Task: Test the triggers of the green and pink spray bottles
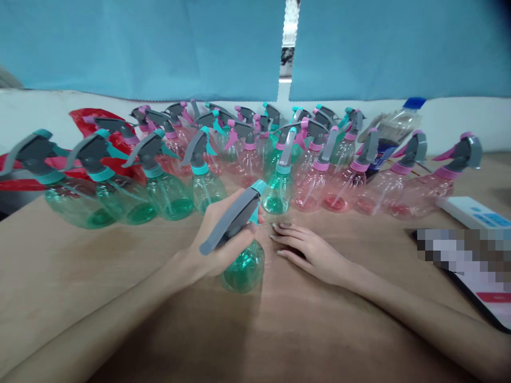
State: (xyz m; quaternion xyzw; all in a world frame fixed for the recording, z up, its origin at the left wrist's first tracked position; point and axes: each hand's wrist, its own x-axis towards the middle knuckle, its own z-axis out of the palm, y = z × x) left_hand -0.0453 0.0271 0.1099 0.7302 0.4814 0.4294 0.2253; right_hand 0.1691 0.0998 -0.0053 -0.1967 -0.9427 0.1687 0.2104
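Observation:
My left hand point(217, 236) is wrapped round the neck of a green spray bottle point(243, 268) with a grey and teal trigger head point(233, 218), which stands on the brown table point(120, 298) in front of me. Just to its right my right hand point(309, 250) lies flat on the table, fingers stretched out and holding nothing. Its fingertips nearly touch the bottle.
Behind stand several green spray bottles point(167, 194) on the left and pink ones point(335, 186) on the right. A clear water bottle with a blue cap point(393, 127) lies at the back right. A red bag point(91, 119) sits far left; a white box point(473, 213) and a phone point(485, 298) right.

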